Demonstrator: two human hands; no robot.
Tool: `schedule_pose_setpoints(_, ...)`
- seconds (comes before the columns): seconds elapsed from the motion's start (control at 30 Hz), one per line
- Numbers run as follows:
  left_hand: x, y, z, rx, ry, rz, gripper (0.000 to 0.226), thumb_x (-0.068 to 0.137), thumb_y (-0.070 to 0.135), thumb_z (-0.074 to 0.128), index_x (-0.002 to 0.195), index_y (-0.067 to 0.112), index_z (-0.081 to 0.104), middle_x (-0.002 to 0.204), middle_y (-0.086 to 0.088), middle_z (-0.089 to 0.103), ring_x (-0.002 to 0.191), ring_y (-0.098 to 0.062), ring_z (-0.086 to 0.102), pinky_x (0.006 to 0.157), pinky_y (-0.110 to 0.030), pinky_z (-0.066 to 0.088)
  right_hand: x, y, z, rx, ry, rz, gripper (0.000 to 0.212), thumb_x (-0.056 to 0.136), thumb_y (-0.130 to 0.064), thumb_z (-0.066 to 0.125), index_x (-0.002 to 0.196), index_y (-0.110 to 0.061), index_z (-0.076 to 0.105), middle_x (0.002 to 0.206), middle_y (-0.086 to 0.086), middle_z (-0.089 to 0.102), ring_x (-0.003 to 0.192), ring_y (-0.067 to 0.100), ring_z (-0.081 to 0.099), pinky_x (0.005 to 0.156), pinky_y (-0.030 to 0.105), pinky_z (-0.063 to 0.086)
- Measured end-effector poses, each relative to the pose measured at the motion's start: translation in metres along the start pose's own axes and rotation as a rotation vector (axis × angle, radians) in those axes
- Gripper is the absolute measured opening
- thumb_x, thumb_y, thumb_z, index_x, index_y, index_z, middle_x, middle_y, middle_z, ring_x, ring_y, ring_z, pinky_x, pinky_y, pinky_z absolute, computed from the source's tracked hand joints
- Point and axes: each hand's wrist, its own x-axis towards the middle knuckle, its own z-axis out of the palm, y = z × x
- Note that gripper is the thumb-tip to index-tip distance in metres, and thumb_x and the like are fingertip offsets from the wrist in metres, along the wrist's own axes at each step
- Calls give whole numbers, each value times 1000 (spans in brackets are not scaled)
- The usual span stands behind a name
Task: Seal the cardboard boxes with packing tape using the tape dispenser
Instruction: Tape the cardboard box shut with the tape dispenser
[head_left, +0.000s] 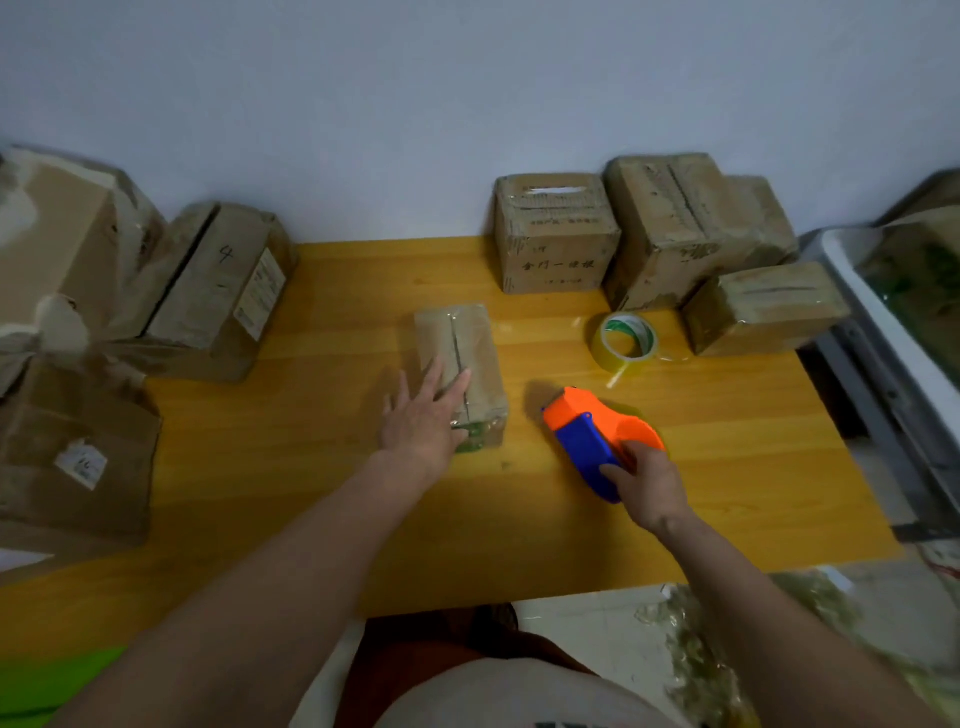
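Box seam runs away from the person, dispenser just right of it.

Open left hand (423, 415) rests on the small brown cardboard box (460, 369); right hand (644, 480) grips the orange-and-blue plastic tape dispenser (592, 428) on the tabletop (322, 467).

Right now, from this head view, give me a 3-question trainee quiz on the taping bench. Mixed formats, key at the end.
1. True or false: the right hand holds the tape dispenser pressed onto the small box.
2. Multiple choice: where does the loose tape roll lie? A) on the small box B) on the table, right of the small box C) in the left hand
3. Fill in: the left hand's fingers lie ____ on the small box's top.

Key: 1 false, the dispenser is beside the box, apart from it; 2 B; 3 flat, straight.
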Motion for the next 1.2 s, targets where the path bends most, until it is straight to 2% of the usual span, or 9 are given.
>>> schedule_pose_setpoints(0.13, 1, 22, -18, -240, 250, 126, 79, 94, 9, 56, 155, 24, 9, 163, -3, 2, 150, -23, 0, 119, -33, 7, -14, 1, -28, 313, -189, -144, 3, 88, -3, 64, 91, -4, 65, 86, 21, 66, 74, 20, 57, 66, 33, 45)
schedule_pose_setpoints(0.17, -1, 29, -22, -326, 275, 168, 71, 94, 3, 51, 155, 17, 16, 162, -4, 11, 149, -20, 8, 118, -28, 8, -19, -3, -35, 373, -237, -176, 9, 87, 1, 63, 92, -7, 67, 87, 15, 68, 75, 14, 60, 67, 26, 47)
schedule_pose_setpoints(0.23, -3, 41, -28, -492, 194, 155, 56, 95, 1, 45, 149, 10, 34, 156, -8, 30, 144, -21, 26, 114, -24, 18, -26, -10, -46, 433, -347, -237, 14, 88, 6, 60, 91, -5, 68, 87, 6, 70, 76, 6, 63, 67, 17, 49)
schedule_pose_setpoints(0.33, -7, 44, -31, -737, -37, 108, 35, 98, 7, 49, 131, 10, 58, 136, -7, 56, 124, -19, 52, 101, -24, 37, -29, -16, -57, 525, -486, -236, 14, 88, 9, 58, 93, 0, 67, 85, 3, 70, 78, 7, 66, 69, 20, 49)
schedule_pose_setpoints(0.43, -16, 35, -30, -994, -192, 123, 23, 95, 11, 59, 115, 8, 69, 116, -7, 69, 109, -16, 63, 103, -32, 46, -31, -14, -63, 561, -575, -208, 16, 90, 7, 57, 100, 1, 68, 92, 6, 72, 85, 14, 68, 73, 24, 50)
schedule_pose_setpoints(0.63, -27, 17, -25, -1228, -302, 6, 29, 94, 0, 55, 122, 3, 61, 112, -14, 68, 99, -22, 65, 96, -35, 50, -30, -19, -69, 546, -684, -203, 32, 80, -13, 68, 110, -4, 69, 107, 12, 72, 97, 22, 68, 82, 28, 52)
schedule_pose_setpoints(0.87, -38, -6, -19, -1515, -416, 11, 27, 93, -2, 54, 119, 0, 61, 108, -10, 70, 95, -20, 67, 86, -35, 54, -27, -32, -67, 558, -735, -253, 39, 76, -14, 68, 113, -1, 67, 111, 16, 70, 103, 28, 66, 84, 29, 53)
schedule_pose_setpoints(1.07, -42, -9, -11, -1529, -351, -8, 12, 90, 6, 63, 102, 7, 68, 92, -2, 74, 83, -13, 70, 78, -29, 55, -27, -43, -65, 543, -757, -226, 39, 71, -17, 72, 108, -5, 71, 107, 16, 71, 96, 24, 67, 80, 28, 51)
schedule_pose_setpoints(1.2, -42, -11, -4, -1506, -256, -102, 20, 91, 7, 64, 110, -1, 65, 90, -7, 71, 74, -12, 68, 66, -23, 58, -32, -58, -59, 516, -696, -207, 42, 61, -36, 83, 89, -7, 72, 87, 9, 72, 78, 15, 65, 70, 24, 47)
